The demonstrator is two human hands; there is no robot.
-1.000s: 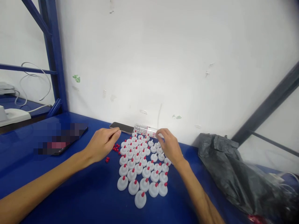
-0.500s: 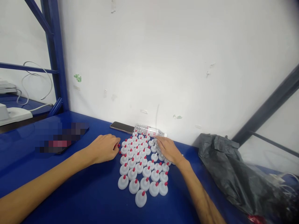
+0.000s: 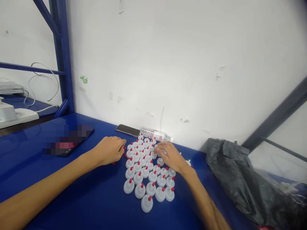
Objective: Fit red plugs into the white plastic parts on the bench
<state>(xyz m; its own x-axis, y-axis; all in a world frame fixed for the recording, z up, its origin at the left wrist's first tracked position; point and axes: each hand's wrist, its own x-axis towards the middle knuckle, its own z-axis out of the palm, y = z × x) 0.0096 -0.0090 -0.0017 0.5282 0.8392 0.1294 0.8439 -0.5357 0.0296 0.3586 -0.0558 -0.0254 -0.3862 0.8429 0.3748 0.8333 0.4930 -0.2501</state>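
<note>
Several white bottle caps with red tips [image 3: 146,174] stand in close rows on the blue table [image 3: 96,198]. My left hand [image 3: 110,150] rests on the table at the left edge of the rows, fingers curled over a few loose small red tips [image 3: 124,154]. My right hand [image 3: 169,155] lies over the far right caps, fingers bent and pinched on a white cap; what exactly is between the fingers is hidden. One cap [image 3: 146,203] stands alone at the front.
A phone [image 3: 127,130] and a lying clear water bottle [image 3: 155,135] sit against the white wall. A dark blurred object [image 3: 68,140] lies left. A crumpled black plastic bag [image 3: 242,182] fills the right side. Blue rack posts [image 3: 63,57] stand at the left.
My right hand has come down from the far end of the rows onto the right-hand caps. My left hand has lowered and closed over the loose red tips. The view shifted slightly.
</note>
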